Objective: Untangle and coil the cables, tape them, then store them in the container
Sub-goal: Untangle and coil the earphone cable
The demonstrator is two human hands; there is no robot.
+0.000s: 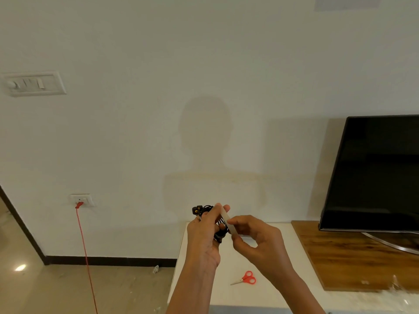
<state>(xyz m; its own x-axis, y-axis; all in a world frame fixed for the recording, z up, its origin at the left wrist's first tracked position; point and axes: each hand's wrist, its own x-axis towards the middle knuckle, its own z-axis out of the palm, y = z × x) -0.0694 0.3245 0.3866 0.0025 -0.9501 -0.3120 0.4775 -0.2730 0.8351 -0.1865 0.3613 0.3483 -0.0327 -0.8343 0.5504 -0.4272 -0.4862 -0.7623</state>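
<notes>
Fingers of the left hand were curled round a coiled black cable, just below the middle of the frame, above the white table. The long axis of the bundle stood nearly upright, and its plug pointed to the upper left. The right hand pinched a pale tape strip that slanted across the bundle. Red scissors lay on the table lower down.

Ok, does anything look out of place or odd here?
Minor only: a crumpled pale scrap lies on the floor by the skirting, and a red cable trails loose from the wall socket to the floor.
</notes>
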